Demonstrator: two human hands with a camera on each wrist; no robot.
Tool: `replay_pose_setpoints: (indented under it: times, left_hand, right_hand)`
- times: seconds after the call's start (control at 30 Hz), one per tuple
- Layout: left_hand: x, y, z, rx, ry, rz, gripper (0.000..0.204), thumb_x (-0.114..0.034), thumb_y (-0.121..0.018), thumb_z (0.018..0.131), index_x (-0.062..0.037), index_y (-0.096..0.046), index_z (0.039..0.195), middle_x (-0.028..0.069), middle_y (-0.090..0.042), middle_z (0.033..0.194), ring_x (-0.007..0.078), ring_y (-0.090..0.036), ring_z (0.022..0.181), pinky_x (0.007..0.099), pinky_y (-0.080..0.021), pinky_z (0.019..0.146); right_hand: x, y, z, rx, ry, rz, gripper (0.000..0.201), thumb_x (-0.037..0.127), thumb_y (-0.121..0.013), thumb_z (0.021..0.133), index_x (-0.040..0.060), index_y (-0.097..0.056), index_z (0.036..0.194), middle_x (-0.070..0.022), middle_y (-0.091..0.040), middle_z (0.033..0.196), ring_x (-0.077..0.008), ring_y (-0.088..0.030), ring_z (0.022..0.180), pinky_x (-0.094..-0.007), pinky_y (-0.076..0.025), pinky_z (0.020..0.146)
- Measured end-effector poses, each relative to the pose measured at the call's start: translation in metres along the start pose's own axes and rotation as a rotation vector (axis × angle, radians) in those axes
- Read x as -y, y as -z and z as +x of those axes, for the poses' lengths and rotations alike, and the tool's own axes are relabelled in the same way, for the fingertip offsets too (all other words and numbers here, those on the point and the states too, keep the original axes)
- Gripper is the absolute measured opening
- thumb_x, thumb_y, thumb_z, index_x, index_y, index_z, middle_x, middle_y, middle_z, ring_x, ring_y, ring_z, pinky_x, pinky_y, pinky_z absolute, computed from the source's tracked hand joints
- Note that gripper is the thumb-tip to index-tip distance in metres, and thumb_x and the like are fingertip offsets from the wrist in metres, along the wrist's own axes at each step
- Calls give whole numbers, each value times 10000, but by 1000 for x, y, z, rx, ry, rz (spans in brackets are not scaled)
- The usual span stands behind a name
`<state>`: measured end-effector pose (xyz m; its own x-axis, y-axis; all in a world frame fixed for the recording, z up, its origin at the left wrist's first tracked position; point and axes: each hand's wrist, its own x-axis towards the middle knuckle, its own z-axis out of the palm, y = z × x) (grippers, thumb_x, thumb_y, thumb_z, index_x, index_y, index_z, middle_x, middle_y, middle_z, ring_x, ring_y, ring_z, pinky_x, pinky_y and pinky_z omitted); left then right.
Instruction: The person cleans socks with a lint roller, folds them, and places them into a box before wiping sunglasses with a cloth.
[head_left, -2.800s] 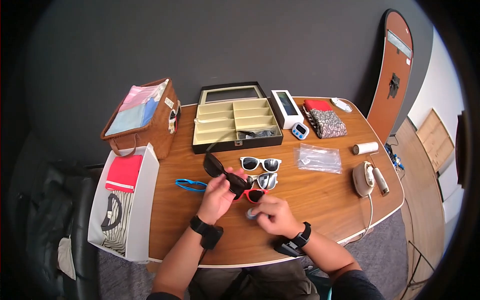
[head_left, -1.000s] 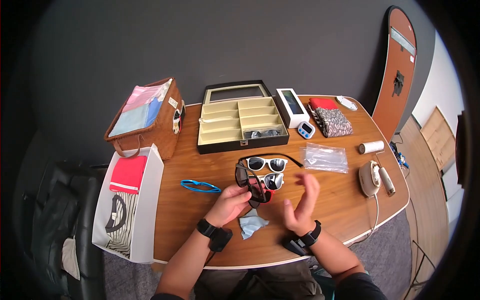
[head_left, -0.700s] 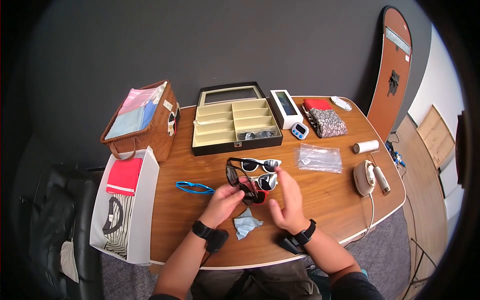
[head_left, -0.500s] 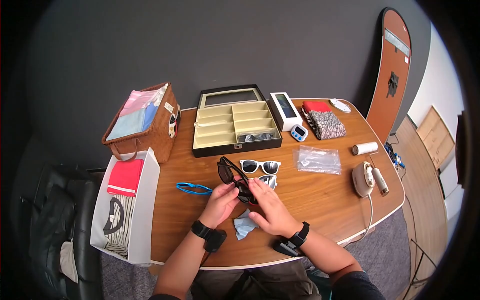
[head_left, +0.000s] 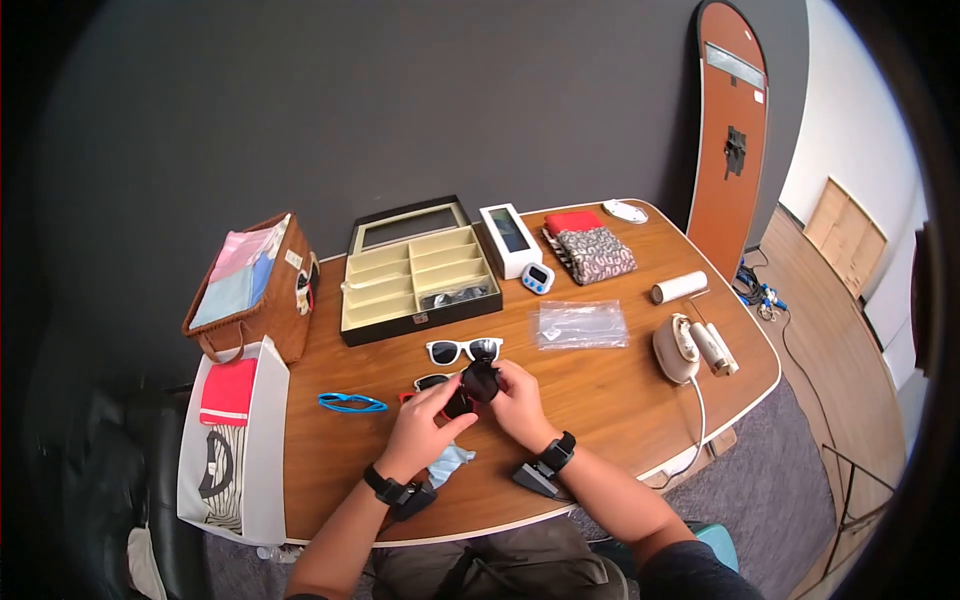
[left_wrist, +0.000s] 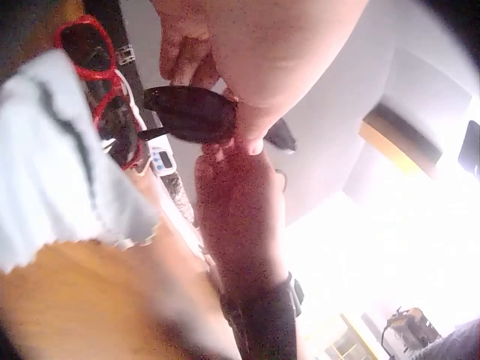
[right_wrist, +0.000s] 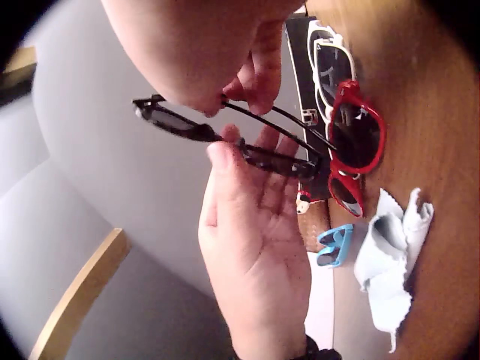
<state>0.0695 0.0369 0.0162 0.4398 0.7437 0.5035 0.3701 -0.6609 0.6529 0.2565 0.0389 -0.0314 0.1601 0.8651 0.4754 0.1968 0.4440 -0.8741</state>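
Both hands hold a pair of black sunglasses above the table. My left hand pinches the frame near its middle between thumb and fingers, palm showing in the right wrist view. My right hand grips the sunglasses from the other side, its fingertips at the thin black arms. Beneath them, red sunglasses lie partly hidden by the left hand in the head view. A light blue cloth lies crumpled by the left wrist. Two white sunglasses lie just beyond, and blue glasses to the left.
An open black display case with cream compartments stands at the back, dark eyewear in one. Left are a white bin and a brown basket. Right are plastic bags, a timer, a lint roller and a corded steamer.
The right hand has left the cloth on the table, opened, then come to the sunglasses and now grips them. The sunglasses have turned in the hands. The head view has swung right.
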Motion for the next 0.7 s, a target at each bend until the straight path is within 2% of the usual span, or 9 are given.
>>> replay_pose_setpoints:
  times: [0.07, 0.13, 0.2, 0.3, 0.33, 0.37, 0.4, 0.5, 0.7]
  left_hand:
    - [-12, 10, 17, -4, 38, 9, 429, -103, -740, 873, 37, -645, 1267, 195, -711, 1159, 297, -707, 1050, 363, -542, 908]
    - [-21, 15, 47, -87, 75, -96, 309, -72, -642, 941, 42, -667, 1227, 217, -718, 1135, 306, -709, 1043, 368, -543, 900]
    - [-22, 14, 82, -55, 17, 42, 233, -82, -614, 957, 28, -713, 1136, 208, -734, 1064, 305, -715, 999, 362, -547, 875]
    - [-7, -21, 124, 167, -36, 214, 197, -127, -614, 937, -3, -745, 1015, 177, -741, 1016, 330, -710, 953, 394, -556, 848]
    - [-1, -37, 136, 328, -48, 210, 203, -135, -617, 911, -2, -746, 994, 189, -733, 1028, 343, -697, 988, 407, -549, 877]
    - [1, -54, 147, 459, -201, 287, 208, -120, -610, 887, -3, -745, 993, 201, -716, 1084, 353, -681, 1028, 406, -539, 903]
    - [7, -77, 149, 402, -283, 196, 189, -111, -596, 880, 6, -738, 926, 214, -695, 1119, 369, -667, 1035, 421, -530, 905]
    - [16, -130, 157, 508, -107, 105, 137, -123, -571, 891, -21, -630, 960, 173, -694, 978, 368, -660, 927, 439, -521, 820]
    - [22, -158, 151, 492, -226, 80, 73, -111, -597, 874, -81, -538, 844, 95, -584, 776, 305, -575, 735, 423, -464, 688]
  right_hand:
    - [-1, 10, 8, -52, 17, 56, 87, 26, -633, 944, -36, -635, 1004, -99, -660, 883, -151, -646, 746, -272, -530, 645]
    - [1, 23, 18, -187, -231, 515, 137, 91, -560, 1010, -10, -599, 926, -83, -646, 771, -142, -629, 659, -269, -502, 578]
    - [8, 34, 26, -492, -229, 693, 165, 123, -501, 1038, 8, -578, 948, -82, -633, 732, -144, -610, 602, -267, -473, 522]
    - [-5, 60, 41, -819, -157, 727, 182, 142, -479, 1047, 30, -553, 925, -74, -602, 734, -147, -590, 587, -268, -451, 507]
    - [-5, 66, 42, -820, -154, 733, 182, 142, -479, 1047, 30, -553, 925, -74, -602, 734, -147, -590, 587, -268, -451, 507]
    - [-5, 70, 43, -852, -155, 732, 190, 148, -474, 1049, 30, -547, 919, -71, -596, 733, -145, -581, 584, -266, -448, 511]
    - [-5, 72, 44, -883, -158, 731, 198, 153, -468, 1051, 30, -541, 914, -68, -591, 731, -142, -573, 581, -263, -445, 515]
    - [7, 66, 44, -865, -139, 715, 171, 133, -472, 1049, 29, -532, 927, -66, -585, 741, -136, -564, 583, -260, -440, 520]
    - [-6, 59, 42, -796, -132, 682, 171, 182, -492, 1031, 51, -557, 942, -54, -594, 739, -132, -555, 591, -264, -430, 527]
